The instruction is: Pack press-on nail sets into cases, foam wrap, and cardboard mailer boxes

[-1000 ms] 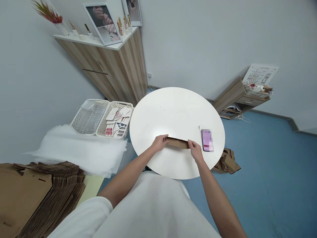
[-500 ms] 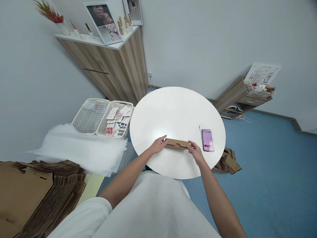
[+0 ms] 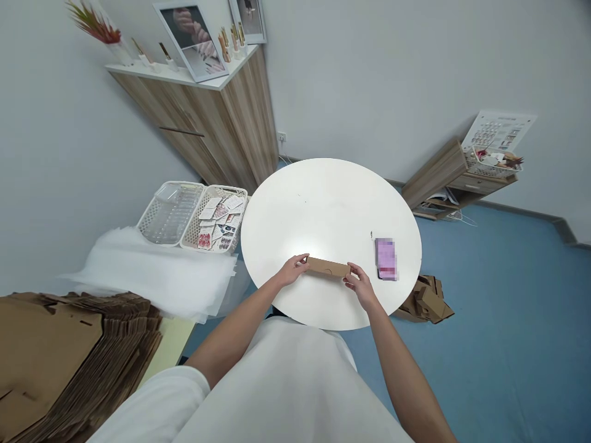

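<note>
A long, narrow brown cardboard box (image 3: 327,267) rests on the round white table (image 3: 323,203), near its front edge. My left hand (image 3: 292,270) grips the box's left end with curled fingers. At the box's right end my right hand (image 3: 359,288) pinches it between thumb and fingers. A phone with a pink screen (image 3: 386,258) lies on the table just right of my right hand.
Two white baskets (image 3: 194,215) sit left of the table, one holding small printed cards. White foam sheets (image 3: 157,280) and a stack of flat cardboard blanks (image 3: 69,357) lie at the lower left. Cardboard scraps (image 3: 425,300) lie on the blue floor. A wooden cabinet (image 3: 212,117) stands behind.
The box has turned from standing on its edge to lying flat and shifted slightly left. Both hands stayed at its ends.
</note>
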Action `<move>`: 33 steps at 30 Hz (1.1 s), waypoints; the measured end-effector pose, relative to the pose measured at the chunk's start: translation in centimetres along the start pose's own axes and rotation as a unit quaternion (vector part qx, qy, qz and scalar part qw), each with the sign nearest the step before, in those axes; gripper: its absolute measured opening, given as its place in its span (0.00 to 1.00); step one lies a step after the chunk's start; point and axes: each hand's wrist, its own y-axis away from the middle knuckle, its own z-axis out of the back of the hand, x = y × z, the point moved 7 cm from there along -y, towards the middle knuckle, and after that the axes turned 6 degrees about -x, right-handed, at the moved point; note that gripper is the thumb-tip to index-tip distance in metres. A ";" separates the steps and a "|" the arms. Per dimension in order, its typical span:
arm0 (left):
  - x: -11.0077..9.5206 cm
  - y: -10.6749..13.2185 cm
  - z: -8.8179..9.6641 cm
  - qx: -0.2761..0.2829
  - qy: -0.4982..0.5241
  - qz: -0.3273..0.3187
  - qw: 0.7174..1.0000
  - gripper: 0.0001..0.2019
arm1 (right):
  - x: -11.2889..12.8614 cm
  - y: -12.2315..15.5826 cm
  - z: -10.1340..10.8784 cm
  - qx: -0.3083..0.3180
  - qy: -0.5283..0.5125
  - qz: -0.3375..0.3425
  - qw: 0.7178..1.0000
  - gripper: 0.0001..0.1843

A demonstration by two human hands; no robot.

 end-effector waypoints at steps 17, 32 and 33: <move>1.4 3.4 -4.8 -0.033 -0.057 -0.001 0.998 0.16 | -4.5 1.4 2.6 -0.013 0.051 0.026 0.998 0.16; 1.3 2.0 -4.9 -0.003 -0.182 -0.002 0.983 0.31 | -4.3 3.5 1.7 -0.115 0.142 0.012 0.983 0.34; 1.2 2.0 -5.0 -0.005 -0.190 -0.007 0.982 0.32 | -4.2 3.6 1.6 -0.118 0.147 0.012 0.982 0.35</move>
